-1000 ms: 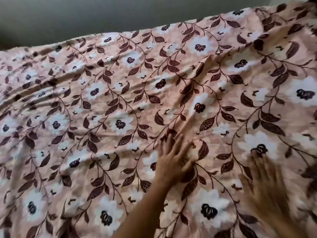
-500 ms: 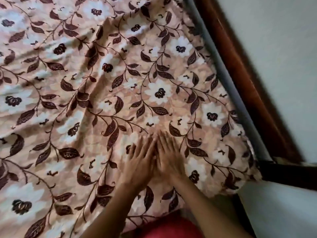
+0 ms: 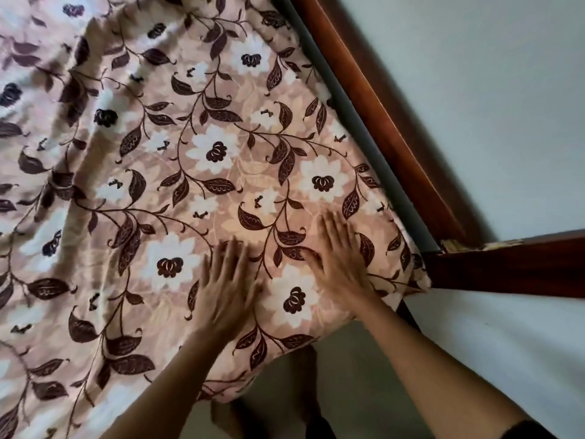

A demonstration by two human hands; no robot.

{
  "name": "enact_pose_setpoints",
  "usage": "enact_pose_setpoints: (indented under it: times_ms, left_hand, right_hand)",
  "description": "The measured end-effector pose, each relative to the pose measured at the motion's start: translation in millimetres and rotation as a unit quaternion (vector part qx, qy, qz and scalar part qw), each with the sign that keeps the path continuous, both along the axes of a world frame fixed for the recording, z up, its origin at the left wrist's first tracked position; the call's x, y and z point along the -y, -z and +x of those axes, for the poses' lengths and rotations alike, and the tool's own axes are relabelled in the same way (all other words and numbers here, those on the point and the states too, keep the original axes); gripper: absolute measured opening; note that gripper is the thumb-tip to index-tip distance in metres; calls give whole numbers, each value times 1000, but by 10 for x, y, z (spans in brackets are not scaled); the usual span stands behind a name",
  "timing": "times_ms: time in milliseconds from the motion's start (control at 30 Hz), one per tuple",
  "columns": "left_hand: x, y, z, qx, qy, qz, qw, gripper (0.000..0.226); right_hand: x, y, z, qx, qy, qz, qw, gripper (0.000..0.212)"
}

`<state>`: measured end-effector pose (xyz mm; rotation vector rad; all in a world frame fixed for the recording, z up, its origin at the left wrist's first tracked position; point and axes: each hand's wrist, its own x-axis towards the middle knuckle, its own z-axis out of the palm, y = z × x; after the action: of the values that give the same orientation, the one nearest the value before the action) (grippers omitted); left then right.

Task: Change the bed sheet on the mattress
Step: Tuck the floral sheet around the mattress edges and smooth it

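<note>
A pink bed sheet (image 3: 196,128) printed with white flowers and dark brown leaves covers the mattress and fills most of the view. Folds run across its left part. My left hand (image 3: 226,286) lies flat on the sheet near the bed's near corner, fingers straight and slightly blurred. My right hand (image 3: 342,258) presses flat on the sheet further right, close to the corner where the fabric hangs over the edge. Neither hand holds any fabric.
A dark wooden bed frame (image 3: 389,122) runs along the sheet's right edge and meets a second wooden rail (image 3: 506,267) at the corner. A pale wall (image 3: 490,74) lies beyond. Floor (image 3: 364,375) shows below the corner.
My hands, side by side and touching half a second ago, have slid apart across the sheet. My view has drawn closer to the corner.
</note>
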<state>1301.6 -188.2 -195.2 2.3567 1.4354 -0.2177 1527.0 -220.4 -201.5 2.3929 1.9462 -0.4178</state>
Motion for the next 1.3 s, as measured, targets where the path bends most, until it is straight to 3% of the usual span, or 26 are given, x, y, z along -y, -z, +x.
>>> enact_pose_setpoints:
  times_ms: [100, 233, 300, 467, 567, 700, 734, 800, 934, 1000, 1100, 1300]
  left_hand:
    - [52, 92, 266, -3, 41, 24, 999, 63]
    - [-44, 110, 201, -22, -123, 8, 992, 71]
    - [-113, 35, 267, -30, -160, -15, 987, 77]
    - [-424, -92, 916, -25, 18, -30, 999, 79]
    - [-504, -62, 1338, -34, 22, -88, 995, 94]
    - [-549, -89, 1482, -76, 10, -144, 987, 114]
    - [-567, -111, 1480, -81, 9, -159, 984, 116]
    - [-602, -164, 1512, -85, 14, -188, 978, 121]
    - [-626, -222, 1555, -90, 28, -222, 970, 130]
    - [-618, -236, 1565, -99, 31, -222, 970, 131]
    - [-606, -232, 1567, -107, 27, -213, 971, 122]
    - [-589, -159, 1328, -59, 47, -126, 989, 85]
  right_hand:
    - [-164, 103, 111, 13, 48, 7, 999, 78]
    - [-25, 122, 619, 6, 210, 34, 977, 87]
    - [46, 82, 698, -10, 245, 23, 969, 89]
    - [86, 15, 623, -41, 246, 23, 968, 81]
    - [246, 27, 697, -76, 351, -1, 933, 89]
    - [651, 89, 937, -272, 477, -36, 835, 76]
    - [759, 98, 944, -294, 479, -27, 827, 81]
    - [878, 77, 888, -277, 465, 7, 841, 85]
    - [663, -191, 579, -125, 347, 130, 920, 59]
    - [437, -295, 488, -112, 275, 186, 936, 55]
    - [247, -216, 468, -140, 253, 148, 946, 54]
    - [73, -204, 432, -88, 258, 104, 956, 55]
